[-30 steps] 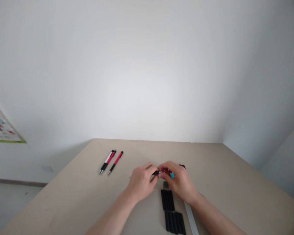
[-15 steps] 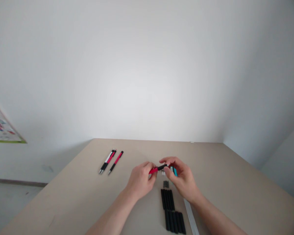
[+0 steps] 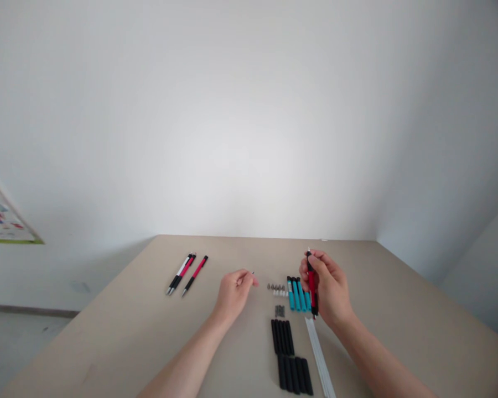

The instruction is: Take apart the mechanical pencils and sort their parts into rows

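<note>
My right hand is closed round a red pen barrel with a black end, held nearly upright above the table. My left hand is curled in a pinch on a small thin tip-like part that sticks out past the fingers. Between the hands lie a row of small silver tips, several blue barrels and black grip sleeves in two rows. Thin white refills lie beside my right forearm.
Three finished pens, red, white and black, lie side by side at the far left of the beige table. A white wall stands behind it. A poster hangs on the left wall.
My hands have come apart. The right hand has lifted the red barrel upright to the right, which uncovers the blue barrels and silver tips. The left hand has drawn back with a small part.
</note>
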`<state>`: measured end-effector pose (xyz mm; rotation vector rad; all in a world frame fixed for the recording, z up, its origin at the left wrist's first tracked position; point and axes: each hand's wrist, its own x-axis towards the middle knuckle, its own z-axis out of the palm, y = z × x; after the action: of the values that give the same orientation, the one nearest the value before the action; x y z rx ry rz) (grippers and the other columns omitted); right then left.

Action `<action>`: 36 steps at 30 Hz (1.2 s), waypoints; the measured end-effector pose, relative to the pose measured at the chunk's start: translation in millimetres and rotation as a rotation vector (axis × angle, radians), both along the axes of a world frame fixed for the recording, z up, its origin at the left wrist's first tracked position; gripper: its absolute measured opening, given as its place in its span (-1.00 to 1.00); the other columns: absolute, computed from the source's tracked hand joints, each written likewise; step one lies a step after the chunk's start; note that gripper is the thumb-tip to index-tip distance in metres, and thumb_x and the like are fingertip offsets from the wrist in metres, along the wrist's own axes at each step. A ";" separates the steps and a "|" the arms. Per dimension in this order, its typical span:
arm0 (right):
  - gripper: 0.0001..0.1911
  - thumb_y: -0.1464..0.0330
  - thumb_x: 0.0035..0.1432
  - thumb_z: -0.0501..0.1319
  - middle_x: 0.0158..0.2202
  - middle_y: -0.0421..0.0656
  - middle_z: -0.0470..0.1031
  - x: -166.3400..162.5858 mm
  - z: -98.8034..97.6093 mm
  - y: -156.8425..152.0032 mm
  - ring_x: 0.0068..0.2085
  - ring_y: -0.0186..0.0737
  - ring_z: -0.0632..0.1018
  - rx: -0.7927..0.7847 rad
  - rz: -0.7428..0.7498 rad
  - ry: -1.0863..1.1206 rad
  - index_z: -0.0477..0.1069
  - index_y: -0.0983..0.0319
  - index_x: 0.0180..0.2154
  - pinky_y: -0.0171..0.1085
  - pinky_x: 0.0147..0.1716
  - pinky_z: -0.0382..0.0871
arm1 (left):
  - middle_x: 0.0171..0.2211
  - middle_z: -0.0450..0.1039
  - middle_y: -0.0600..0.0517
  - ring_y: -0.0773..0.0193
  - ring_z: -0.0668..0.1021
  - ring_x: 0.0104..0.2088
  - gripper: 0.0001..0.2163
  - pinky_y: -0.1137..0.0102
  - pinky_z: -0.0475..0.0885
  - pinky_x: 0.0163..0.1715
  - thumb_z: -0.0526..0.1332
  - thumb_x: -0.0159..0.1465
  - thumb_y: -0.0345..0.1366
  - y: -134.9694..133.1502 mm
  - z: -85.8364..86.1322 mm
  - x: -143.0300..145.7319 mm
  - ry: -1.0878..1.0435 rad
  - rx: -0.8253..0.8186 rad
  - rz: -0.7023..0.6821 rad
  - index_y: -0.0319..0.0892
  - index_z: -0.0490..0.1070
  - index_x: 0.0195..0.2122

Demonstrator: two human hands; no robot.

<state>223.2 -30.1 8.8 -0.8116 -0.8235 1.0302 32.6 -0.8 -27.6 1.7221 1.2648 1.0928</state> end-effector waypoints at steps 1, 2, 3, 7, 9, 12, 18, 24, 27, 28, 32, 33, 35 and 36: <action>-0.76 0.23 0.04 0.25 -0.61 -0.31 0.30 -0.5 0.0 0.0 -0.68 -0.45 0.26 -0.001 0.004 -0.004 0.27 0.22 -0.33 -0.45 -0.75 0.14 | -0.59 0.41 0.05 0.33 0.40 -0.56 -0.71 0.49 0.20 -0.54 0.06 0.20 -0.20 0.2 0.7 0.3 -0.022 -0.026 0.000 -0.24 0.49 -0.47; -0.76 0.23 0.03 0.25 -0.61 -0.31 0.30 -0.8 -0.1 0.1 -0.68 -0.46 0.25 -0.001 0.008 -0.007 0.27 0.22 -0.33 -0.46 -0.76 0.12 | -0.57 0.44 0.03 0.33 0.40 -0.55 -0.72 0.48 0.21 -0.54 0.09 0.18 -0.18 0.6 1.1 0.7 -0.048 -0.050 0.002 -0.26 0.51 -0.42; -0.75 0.23 0.03 0.25 -0.61 -0.31 0.29 -0.9 -0.3 0.4 -0.68 -0.46 0.24 -0.003 0.010 -0.009 0.26 0.22 -0.34 -0.46 -0.76 0.12 | -0.54 0.46 0.01 0.33 0.41 -0.54 -0.72 0.48 0.21 -0.54 0.13 0.16 -0.16 1.0 1.2 1.0 -0.079 -0.069 0.004 -0.27 0.53 -0.39; -0.74 0.22 0.02 0.26 -0.61 -0.31 0.29 0.2 -1.4 1.6 -0.69 -0.47 0.24 -0.015 0.005 -0.017 0.26 0.22 -0.34 -0.46 -0.76 0.12 | -0.45 0.49 -0.02 0.35 0.39 -0.53 -0.74 0.48 0.22 -0.52 0.22 0.09 -0.16 3.8 -1.1 0.8 -0.192 -0.130 -0.002 -0.28 0.54 -0.37; -0.73 0.22 0.01 0.26 -0.61 -0.31 0.29 0.6 -1.7 1.7 -0.69 -0.47 0.24 -0.020 0.005 -0.019 0.26 0.23 -0.34 -0.46 -0.76 0.12 | -0.54 0.44 0.03 0.37 0.36 -0.57 -0.74 0.49 0.20 -0.55 0.22 0.09 -0.15 5.1 -2.6 0.1 -0.194 -0.140 0.005 -0.29 0.52 -0.40; -0.73 0.21 0.00 0.27 -0.61 -0.31 0.30 0.6 -1.7 1.5 -0.69 -0.47 0.24 -0.023 0.008 -0.024 0.26 0.23 -0.35 -0.46 -0.76 0.11 | -0.59 0.40 0.05 0.35 0.39 -0.55 -0.72 0.49 0.23 -0.54 0.14 0.17 -0.15 6.1 -4.5 -1.0 -0.137 -0.075 0.025 -0.28 0.49 -0.44; -0.75 0.23 0.01 0.28 -0.63 -0.32 0.29 0.5 -2.1 1.9 -0.69 -0.47 0.23 -0.019 0.000 -0.028 0.27 0.21 -0.37 -0.47 -0.76 0.09 | -0.47 0.44 -0.01 0.28 0.47 -0.44 -0.71 0.44 0.30 -0.42 0.09 0.23 -0.23 4.8 -8.5 -1.3 0.103 0.162 -0.019 -0.22 0.55 -0.46; -0.73 0.22 -0.01 0.28 -0.63 -0.32 0.29 0.3 -2.2 2.3 -0.70 -0.47 0.23 -0.020 -0.008 -0.028 0.27 0.21 -0.36 -0.47 -0.76 0.09 | -0.38 0.51 -0.02 0.28 0.50 -0.40 -0.78 0.44 0.37 -0.37 0.09 0.22 -0.32 5.2 -10.5 0.8 0.089 0.122 -0.043 -0.20 0.51 -0.25; -0.72 0.22 -0.02 0.29 -0.63 -0.32 0.29 -0.5 -1.1 1.7 -0.71 -0.48 0.23 -0.035 -0.020 -0.035 0.27 0.22 -0.36 -0.48 -0.77 0.08 | -0.38 0.52 0.01 0.29 0.52 -0.38 -0.82 0.43 0.38 -0.32 0.09 0.22 -0.35 3.0 -9.1 2.5 0.068 0.087 -0.082 -0.19 0.47 -0.26; -0.72 0.21 -0.03 0.29 -0.63 -0.33 0.29 -0.7 -0.7 1.4 -0.72 -0.49 0.22 -0.040 -0.024 -0.038 0.27 0.22 -0.36 -0.48 -0.78 0.08 | -0.39 0.52 0.02 0.29 0.52 -0.37 -0.84 0.42 0.38 -0.31 0.10 0.22 -0.37 2.0 -8.5 3.0 0.086 0.096 -0.097 -0.18 0.47 -0.28; -0.73 0.21 -0.01 0.28 -0.63 -0.33 0.29 -1.4 -0.1 1.2 -0.73 -0.50 0.21 -0.046 -0.022 -0.054 0.27 0.22 -0.36 -0.49 -0.79 0.06 | -0.36 0.48 0.02 0.24 0.48 -0.27 -0.88 0.37 0.35 -0.24 0.19 0.13 -0.43 -0.8 -7.2 4.2 0.228 0.185 -0.116 -0.15 0.52 -0.41; -0.73 0.21 -0.01 0.28 -0.63 -0.33 0.29 -1.6 0.0 1.2 -0.73 -0.51 0.22 -0.045 -0.023 -0.058 0.27 0.22 -0.36 -0.49 -0.79 0.06 | -0.36 0.48 0.01 0.22 0.47 -0.26 -0.88 0.36 0.34 -0.23 0.20 0.12 -0.44 -0.8 -7.5 4.4 0.254 0.197 -0.120 -0.14 0.53 -0.42; -0.73 0.22 -0.01 0.28 -0.63 -0.33 0.29 -1.9 0.1 1.2 -0.73 -0.51 0.22 -0.043 -0.028 -0.069 0.27 0.22 -0.37 -0.50 -0.79 0.06 | -0.38 0.48 0.01 0.21 0.46 -0.26 -0.88 0.35 0.33 -0.23 0.21 0.12 -0.44 -0.4 -8.6 4.8 0.284 0.199 -0.131 -0.14 0.54 -0.42; -0.73 0.22 -0.01 0.28 -0.63 -0.33 0.29 -2.1 0.1 1.2 -0.73 -0.51 0.22 -0.044 -0.031 -0.073 0.27 0.22 -0.37 -0.50 -0.79 0.06 | -0.40 0.48 0.01 0.21 0.46 -0.28 -0.88 0.34 0.33 -0.23 0.21 0.12 -0.44 0.0 -9.4 5.0 0.291 0.196 -0.133 -0.14 0.54 -0.42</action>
<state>221.1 -28.9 9.0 -0.9007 -0.8501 0.9988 37.6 -0.8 -37.0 2.1427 1.2245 0.9377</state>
